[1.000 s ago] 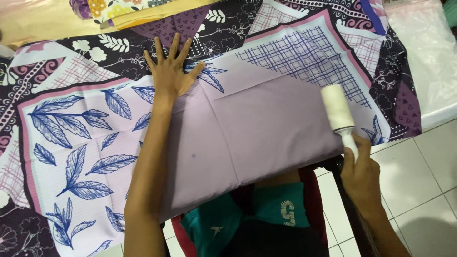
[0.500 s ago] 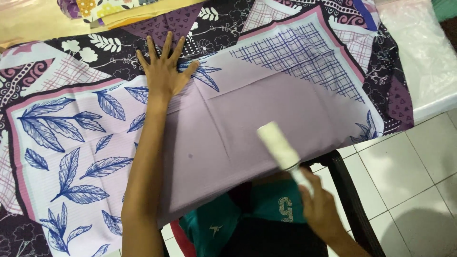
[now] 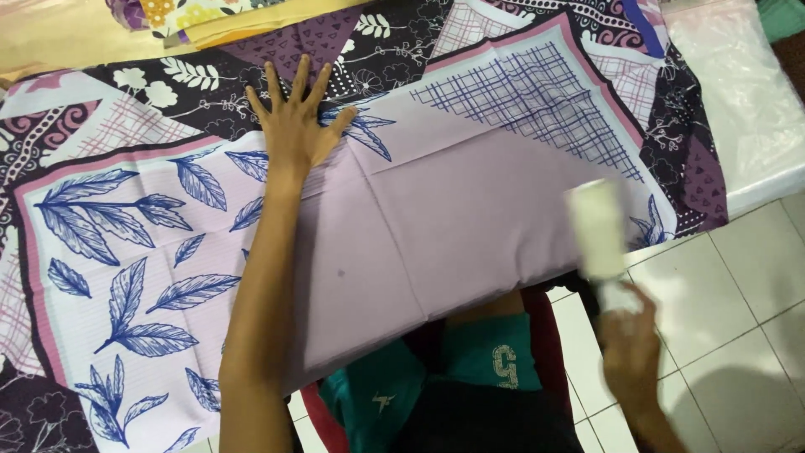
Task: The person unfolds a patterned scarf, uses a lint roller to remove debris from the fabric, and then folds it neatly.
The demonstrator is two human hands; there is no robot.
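At four o'clock in the view, the right hand (image 3: 631,352) is wrapped around the handle of a white roller (image 3: 597,228), fingers closed on it, though motion blur hides exactly how they sit. Roller head points up toward twelve, hovering just over the right edge of the cloth (image 3: 470,218), near a small blue leaf print at the hem; whether it touches the fabric, I cannot tell. Over at eleven o'clock the left hand (image 3: 295,126) lies flat, fingers spread wide and gripping nothing, palm pressing the folded lilac panel where it meets the leaf-printed part. From the roller, the plain lilac area stretches toward nine o'clock, with one small dark speck (image 3: 340,272) well left of the roller, below the left forearm. A blue crosshatch print sits at twelve to one o'clock of the roller. My read: rolling this well means keeping the spread palm firm so the cloth stays taut, laying the roller flat rather than on its tip, and working in straight, overlapping passes from the hem toward the pinned side. Beyond the lilac cloth, a dark floral cloth (image 3: 201,92) lies beneath, a yellow cloth (image 3: 75,33) at ten o'clock, clear plastic (image 3: 738,109) at two, and white floor tiles (image 3: 738,319) under the right hand.
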